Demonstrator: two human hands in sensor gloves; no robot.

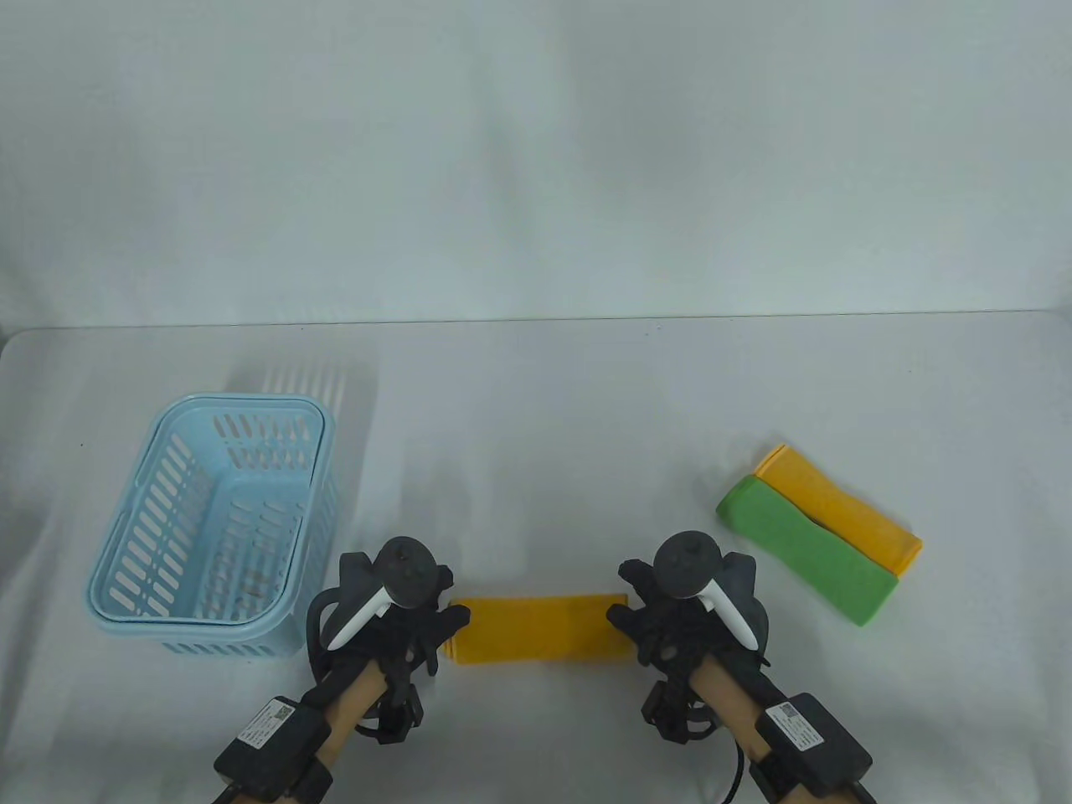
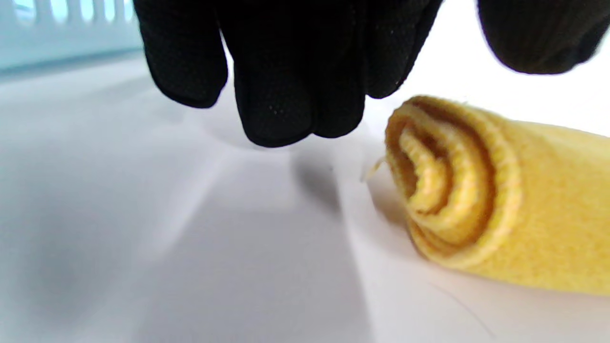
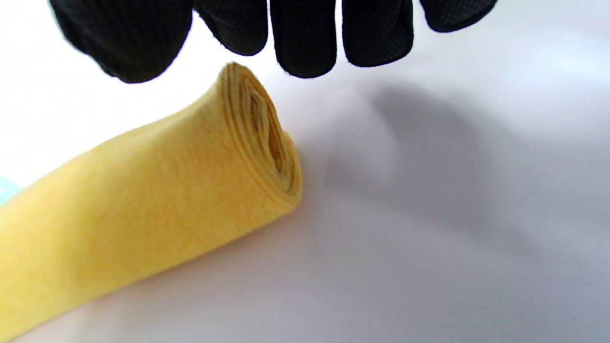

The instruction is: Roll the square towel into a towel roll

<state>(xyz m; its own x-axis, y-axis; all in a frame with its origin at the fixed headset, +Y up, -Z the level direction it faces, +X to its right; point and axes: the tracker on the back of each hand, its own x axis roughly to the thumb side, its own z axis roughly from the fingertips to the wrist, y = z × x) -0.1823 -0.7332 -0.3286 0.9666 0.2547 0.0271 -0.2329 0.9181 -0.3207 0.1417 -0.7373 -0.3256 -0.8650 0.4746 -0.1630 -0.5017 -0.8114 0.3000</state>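
A yellow towel (image 1: 536,628), rolled into a tube, lies crosswise on the white table near the front edge. Its spiral left end (image 2: 443,190) shows in the left wrist view, its flattened right end (image 3: 259,138) in the right wrist view. My left hand (image 1: 419,624) hovers just off the roll's left end, fingers (image 2: 286,81) hanging above the table and clear of the cloth. My right hand (image 1: 649,620) sits at the roll's right end, its fingers (image 3: 305,38) likewise above and apart from the towel. Neither hand holds anything.
A light blue slotted basket (image 1: 213,536) stands at the left, close to my left hand. At the right lie a green towel roll (image 1: 804,548) and a yellow towel roll (image 1: 842,507) side by side. The far table edge (image 1: 536,322) meets a white backdrop.
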